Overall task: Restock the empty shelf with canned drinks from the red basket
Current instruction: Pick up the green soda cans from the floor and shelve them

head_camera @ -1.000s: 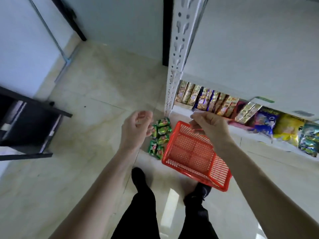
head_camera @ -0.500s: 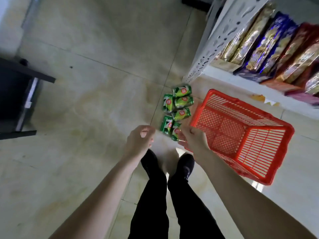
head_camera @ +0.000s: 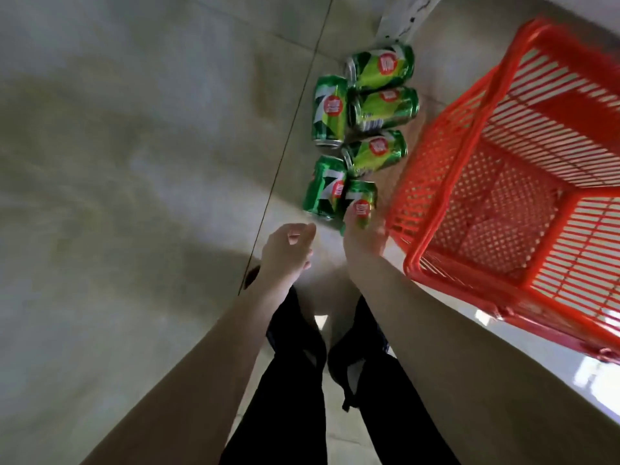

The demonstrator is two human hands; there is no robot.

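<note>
Cans (head_camera: 360, 129) loose on floor beside red basket (head_camera: 523, 203); right hand (head_camera: 364, 229) closing on nearest can (head_camera: 360, 203), left hand (head_camera: 287, 248) half-curled, empty; nudge could roll neighbours

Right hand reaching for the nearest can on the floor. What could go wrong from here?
1. The cans lie on their sides, touching in a tight cluster; pulling the nearest can may set its neighbours rolling across the smooth floor.
2. The right hand only has fingertips on that can, so the grip looks shallow and it might slip.
3. The basket sits close beside that hand; a hurried lift could knock its rim.
</note>
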